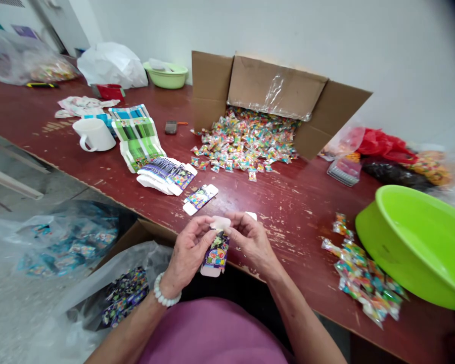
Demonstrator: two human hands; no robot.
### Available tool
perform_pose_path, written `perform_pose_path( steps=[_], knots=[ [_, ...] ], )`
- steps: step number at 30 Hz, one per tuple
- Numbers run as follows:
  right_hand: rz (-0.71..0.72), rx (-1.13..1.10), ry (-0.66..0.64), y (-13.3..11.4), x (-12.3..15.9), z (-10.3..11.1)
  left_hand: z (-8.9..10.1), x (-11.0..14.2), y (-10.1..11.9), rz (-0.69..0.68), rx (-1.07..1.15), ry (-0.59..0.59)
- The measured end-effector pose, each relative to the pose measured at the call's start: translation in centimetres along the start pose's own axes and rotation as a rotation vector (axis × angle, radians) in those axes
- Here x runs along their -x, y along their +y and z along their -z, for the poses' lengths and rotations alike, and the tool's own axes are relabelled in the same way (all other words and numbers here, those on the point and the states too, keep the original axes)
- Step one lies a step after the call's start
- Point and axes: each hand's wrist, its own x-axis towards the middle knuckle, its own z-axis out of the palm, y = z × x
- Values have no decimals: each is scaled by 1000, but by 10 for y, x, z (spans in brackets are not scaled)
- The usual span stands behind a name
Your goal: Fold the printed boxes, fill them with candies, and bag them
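Note:
Between both hands, over the table's front edge, is a small purple printed candy box with its white end flaps sticking out. My left hand pinches its upper left side. My right hand has thumb and fingers closed at the upper right, by the white top flap. Whether anything is inside the box, I cannot tell. Just beyond lies a flattened purple box, and behind it a fanned stack of purple boxes. A white flap of something peeks out behind my right hand.
A tipped carton spills wrapped candies at the back. To the right are a green basin and more candy packets. Green box sheets and a white mug are left. Below hangs a bag of purple boxes.

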Motion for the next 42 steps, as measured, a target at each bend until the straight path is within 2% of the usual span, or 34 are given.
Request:
perform_pose_path(
  steps=[3, 6, 9, 12, 16, 21, 24, 27, 31, 34, 36, 37, 39, 40, 42],
  knots=[
    [136, 178, -18, 1, 3, 3, -2, 3, 4, 134, 208, -22],
    [195, 236, 8, 0, 6, 3, -4, 6, 4, 348, 331, -181],
    [200, 262, -125, -7, 7, 1, -5, 5, 2, 449, 365, -255],
    [81, 115, -216, -15, 5, -1, -7, 3, 1, 413, 316, -204],
    [-135, -72, -218, -20, 0, -5, -7, 0, 3, 343, 183, -201],
    [-214, -197, -176, -20, -6, -9, -5, -2, 6, 309, 107, -250],
    [-205, -220, -129, -20, -8, -10, -4, -3, 7, 272, 73, -256],
    [-152, -161, -168, -19, -8, -6, -3, -4, 8, 256, 44, -245],
    [78, 93, -297, -20, -3, -1, -3, -7, 5, 263, 42, -203],
    [237, 236, -315, -19, -2, -1, -4, -9, -1, 273, 79, -172],
    [237, 288, -348, -16, -12, 1, -5, -9, -5, 275, 114, -148],
    [187, 333, -349, -14, -22, 4, -5, -8, -6, 289, 132, -140],
    [34, 466, -271, -9, -54, 17, -6, -4, -7, 346, 172, -137],
    [-68, 562, -106, -6, -74, 27, -6, -1, -7, 388, 195, -146],
    [-119, 645, 125, 2, -118, 50, -5, 6, -7, 473, 244, -193]
  ],
)
